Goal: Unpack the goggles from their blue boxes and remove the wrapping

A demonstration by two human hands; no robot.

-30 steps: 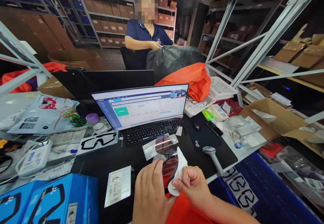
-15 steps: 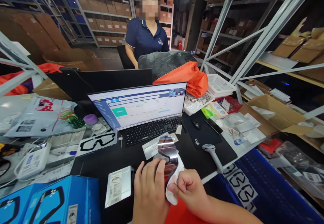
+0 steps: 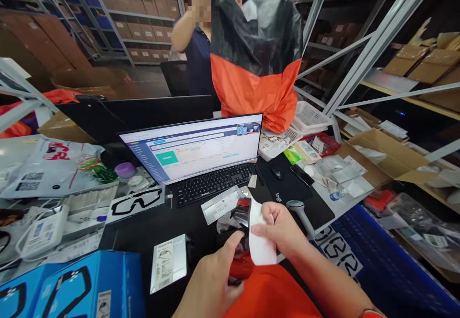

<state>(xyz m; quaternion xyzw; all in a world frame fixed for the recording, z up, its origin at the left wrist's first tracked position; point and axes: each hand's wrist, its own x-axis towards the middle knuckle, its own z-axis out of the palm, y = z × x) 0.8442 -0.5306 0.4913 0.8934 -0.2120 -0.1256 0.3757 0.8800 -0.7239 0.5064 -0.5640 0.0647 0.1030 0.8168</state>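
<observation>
My left hand (image 3: 217,277) grips a dark, mirrored sunglasses lens (image 3: 241,266) by its lower edge, with the thumb on the near side. A white wiping cloth (image 3: 264,250) is pinched between the thumb and curled fingers of my right hand (image 3: 278,227). The cloth hangs flat along the lens's right side and hides part of it; whether it touches the lens I cannot tell. Behind them on the black desk mat lies a white card (image 3: 221,205). A labelled silver packet (image 3: 168,263) lies left of my left hand.
Beyond stand a monitor (image 3: 197,150) and keyboard (image 3: 212,183). A barcode scanner (image 3: 301,215) lies right of my right hand. Blue goggle boxes (image 3: 89,284) fill the lower left. Across the desk, a person (image 3: 197,64) holds up a large black-and-orange bag (image 3: 257,68).
My right hand has moved up and right with the cloth, now spread flatter. My left hand has turned and tipped the lens lower. The person opposite has raised the bag.
</observation>
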